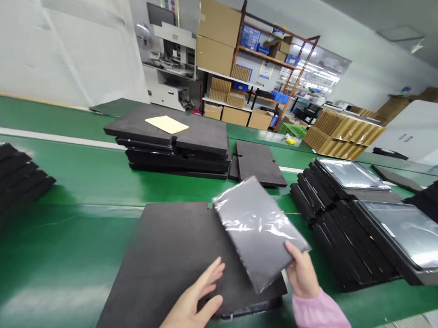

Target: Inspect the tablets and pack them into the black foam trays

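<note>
Grey plastic-wrapped rectangular panel (pixel 255 229) gripped in our right fingers (pixel 292 249), we spread our left fingers (pixel 207 277) over a black foam sheet (pixel 163 249); one white label (pixel 388 230) is unreadable.

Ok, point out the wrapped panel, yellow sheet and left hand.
Wrapped panel (pixel 258 232): head view, middle of its glossy face.
Yellow sheet (pixel 166 124): head view, middle of its top.
Left hand (pixel 190 303): head view, back of the hand.
</note>
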### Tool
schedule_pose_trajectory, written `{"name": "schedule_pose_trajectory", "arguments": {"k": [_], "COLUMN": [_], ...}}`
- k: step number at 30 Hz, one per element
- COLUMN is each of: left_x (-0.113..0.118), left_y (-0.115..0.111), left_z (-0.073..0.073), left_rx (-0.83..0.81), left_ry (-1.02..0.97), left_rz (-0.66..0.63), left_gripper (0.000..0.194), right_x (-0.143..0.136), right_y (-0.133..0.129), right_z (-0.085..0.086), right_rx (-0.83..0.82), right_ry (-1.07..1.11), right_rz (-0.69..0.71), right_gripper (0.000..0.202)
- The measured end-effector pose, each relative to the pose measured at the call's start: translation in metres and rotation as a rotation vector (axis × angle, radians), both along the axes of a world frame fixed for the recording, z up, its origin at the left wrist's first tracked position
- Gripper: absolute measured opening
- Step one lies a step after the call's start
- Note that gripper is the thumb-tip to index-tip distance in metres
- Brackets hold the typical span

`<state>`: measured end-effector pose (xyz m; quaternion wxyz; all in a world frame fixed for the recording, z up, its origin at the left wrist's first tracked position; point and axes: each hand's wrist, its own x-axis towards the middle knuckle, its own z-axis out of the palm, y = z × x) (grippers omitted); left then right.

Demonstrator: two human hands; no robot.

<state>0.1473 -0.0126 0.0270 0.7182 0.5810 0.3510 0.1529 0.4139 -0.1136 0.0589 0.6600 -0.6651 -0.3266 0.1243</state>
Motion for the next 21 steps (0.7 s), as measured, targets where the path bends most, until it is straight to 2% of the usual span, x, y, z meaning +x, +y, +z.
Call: {"name": "schedule_pose_trajectory", "arguments": {"k": [2, 4, 6, 8, 9, 12, 14, 18, 21], "left_x": [-0.022, -0.044, -0.061, -0.070, -0.073, -0.079, -0.083, -0.093, -0.094], "left_y": [0.011, 0.025, 0.037, 0.043, 0.045, 0.044, 0.043, 0.041, 0.040], "left_z": [-0.009, -0.018, -0.022, -0.021, -0.019, -0.009, -0.004, -0.005, -0.010], "left_rx": [0.256, 0.486, 0.578, 0.588, 0.586, 0.567, 0.476, 0.235, 0.236], "left_ry": [0.137, 0.312, 0.485, 0.600, 0.635, 0.729, 0.797, 0.840, 0.812], "left_rz": [0.178, 0.399, 0.551, 0.619, 0.632, 0.636, 0.622, 0.526, 0.541], "left_gripper": [0.068, 0.074, 0.087, 0.095, 0.097, 0.105, 0.109, 0.090, 0.074], "right_x": [0.025, 0.038, 0.040, 0.035, 0.031, 0.016, 0.007, -0.008, -0.028], "right_y": [-0.004, -0.006, -0.006, -0.003, -0.001, 0.008, 0.011, 0.002, -0.013], "right_z": [0.014, 0.020, 0.022, 0.019, 0.018, 0.012, 0.010, 0.015, 0.020], "right_rx": [0.041, 0.072, 0.087, 0.084, 0.081, 0.100, 0.106, 0.103, 0.075], "right_ry": [-0.059, -0.136, -0.226, -0.307, -0.387, -0.761, -0.999, -1.161, -1.142], "right_rz": [-0.118, -0.227, -0.280, -0.207, -0.095, 0.356, 0.513, 0.453, 0.351], "right_gripper": [0.025, 0.025, 0.024, 0.025, 0.026, 0.021, 0.030, 0.048, 0.053]}}
